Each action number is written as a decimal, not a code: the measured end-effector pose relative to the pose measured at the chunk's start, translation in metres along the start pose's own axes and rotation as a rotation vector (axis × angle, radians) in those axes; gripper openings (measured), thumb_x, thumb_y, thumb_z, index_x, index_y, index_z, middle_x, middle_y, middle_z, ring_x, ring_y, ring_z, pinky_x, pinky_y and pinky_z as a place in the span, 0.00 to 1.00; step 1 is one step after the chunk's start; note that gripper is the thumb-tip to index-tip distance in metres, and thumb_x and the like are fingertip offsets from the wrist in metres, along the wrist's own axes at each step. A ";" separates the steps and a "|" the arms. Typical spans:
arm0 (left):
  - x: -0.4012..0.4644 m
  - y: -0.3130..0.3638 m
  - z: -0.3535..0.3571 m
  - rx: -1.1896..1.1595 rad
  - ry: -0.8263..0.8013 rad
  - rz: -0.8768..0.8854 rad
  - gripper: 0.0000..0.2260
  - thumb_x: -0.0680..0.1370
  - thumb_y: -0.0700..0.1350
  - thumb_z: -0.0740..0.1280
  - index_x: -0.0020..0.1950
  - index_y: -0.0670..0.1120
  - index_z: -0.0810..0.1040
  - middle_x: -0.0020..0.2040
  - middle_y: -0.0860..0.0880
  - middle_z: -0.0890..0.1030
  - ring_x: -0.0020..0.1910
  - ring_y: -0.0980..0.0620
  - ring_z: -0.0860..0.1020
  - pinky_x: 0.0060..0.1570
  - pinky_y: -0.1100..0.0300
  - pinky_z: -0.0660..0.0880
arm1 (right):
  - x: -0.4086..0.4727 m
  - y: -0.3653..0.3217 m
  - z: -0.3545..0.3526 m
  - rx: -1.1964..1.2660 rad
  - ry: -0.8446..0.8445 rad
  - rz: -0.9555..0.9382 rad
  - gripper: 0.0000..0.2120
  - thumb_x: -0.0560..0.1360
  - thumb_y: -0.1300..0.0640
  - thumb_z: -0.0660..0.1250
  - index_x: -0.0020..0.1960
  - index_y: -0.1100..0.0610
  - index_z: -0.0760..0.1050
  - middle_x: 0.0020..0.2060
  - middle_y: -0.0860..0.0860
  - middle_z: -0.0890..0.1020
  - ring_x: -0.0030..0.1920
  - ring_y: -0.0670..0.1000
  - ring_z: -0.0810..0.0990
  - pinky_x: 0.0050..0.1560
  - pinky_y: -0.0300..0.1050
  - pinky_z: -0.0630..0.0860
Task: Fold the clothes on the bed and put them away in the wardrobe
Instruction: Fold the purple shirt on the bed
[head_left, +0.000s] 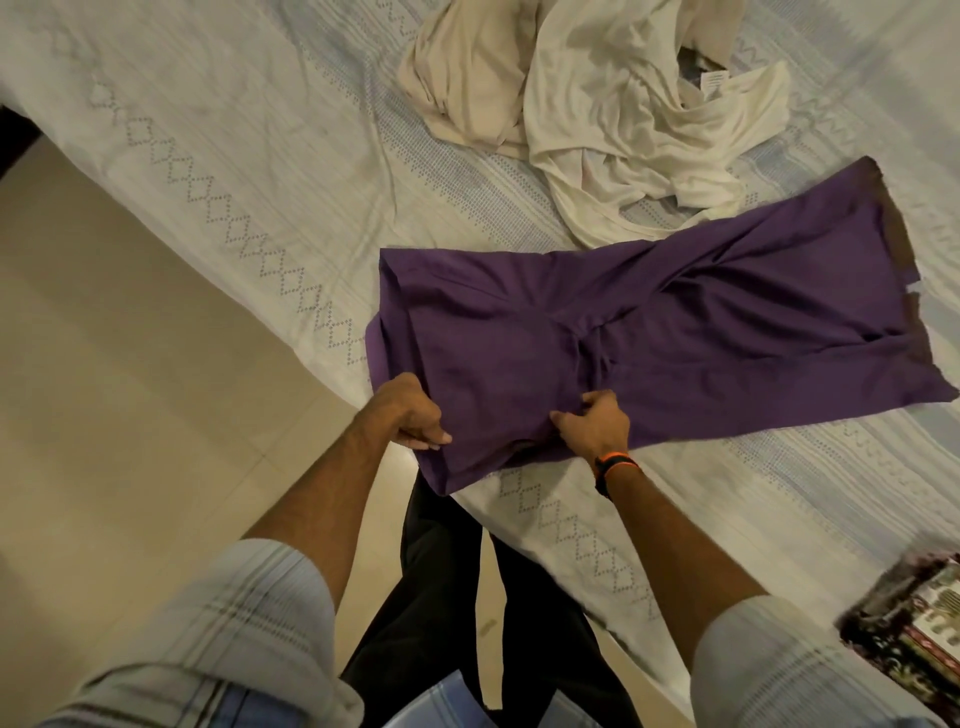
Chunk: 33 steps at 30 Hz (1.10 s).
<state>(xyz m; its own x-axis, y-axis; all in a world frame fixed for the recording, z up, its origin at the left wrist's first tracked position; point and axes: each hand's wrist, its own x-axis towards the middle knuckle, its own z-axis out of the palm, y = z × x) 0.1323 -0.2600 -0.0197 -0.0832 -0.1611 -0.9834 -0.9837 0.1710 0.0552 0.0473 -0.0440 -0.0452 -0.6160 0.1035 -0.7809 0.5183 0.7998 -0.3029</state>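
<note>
The bed (208, 171) fills most of the view, running diagonally from the upper left to the lower right. It is covered with a pale sheet that carries bands of dotted diamond pattern and faint blue stripes. Beside its near edge lies a beige tiled floor (104, 389).

The purple garment (649, 332) lies spread on the sheet near the bed's edge, mostly flat, with creases gathering toward its middle. Its far end, toward the right, shows a darker hem band. Its near corner hangs slightly past the edge of the bed, over the floor.

Beyond the purple garment, toward the top of the view, lies a crumpled cream-white garment (623, 130), its lower edge touching or just overlapping the purple one. A beige garment (462, 78) is bunched against its left side.

At the lower right, a dark patterned cloth item (914, 618) rests on the bed; its type cannot be determined.

The person stands at the bed's edge in dark trousers (441, 597) and a light checked shirt with the sleeves (249, 613) rolled up.

The left hand (415, 415) pinches the near left edge of the purple garment, fingers curled around the fabric. The right hand (595, 423) grips a fold of the same garment near its lower middle, fingers curled into the cloth. The right wrist carries an orange and black band (613, 465).
</note>
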 end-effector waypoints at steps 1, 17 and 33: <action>-0.004 0.003 -0.001 0.046 0.042 0.008 0.12 0.68 0.41 0.80 0.41 0.36 0.80 0.35 0.45 0.84 0.31 0.53 0.81 0.37 0.60 0.82 | -0.004 -0.002 0.001 -0.119 0.058 -0.058 0.27 0.68 0.54 0.77 0.60 0.62 0.68 0.56 0.58 0.76 0.54 0.60 0.77 0.54 0.51 0.75; 0.036 0.023 -0.009 0.662 0.765 0.459 0.54 0.66 0.54 0.79 0.79 0.40 0.48 0.80 0.40 0.49 0.78 0.39 0.52 0.74 0.47 0.56 | 0.042 -0.094 0.013 -0.697 0.011 -0.704 0.49 0.70 0.46 0.73 0.80 0.58 0.49 0.80 0.57 0.49 0.79 0.58 0.50 0.76 0.56 0.54; -0.005 0.066 -0.041 0.577 0.555 0.500 0.35 0.69 0.59 0.76 0.68 0.43 0.69 0.66 0.40 0.71 0.65 0.39 0.70 0.65 0.45 0.70 | 0.009 -0.114 -0.030 -0.374 -0.024 -0.598 0.32 0.71 0.55 0.73 0.70 0.61 0.65 0.64 0.59 0.76 0.63 0.60 0.75 0.62 0.52 0.74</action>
<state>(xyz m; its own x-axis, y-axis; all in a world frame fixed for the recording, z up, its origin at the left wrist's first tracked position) 0.0609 -0.2878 -0.0043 -0.6844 -0.3535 -0.6377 -0.5949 0.7764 0.2081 -0.0354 -0.1170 -0.0018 -0.7161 -0.4267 -0.5524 -0.1465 0.8657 -0.4787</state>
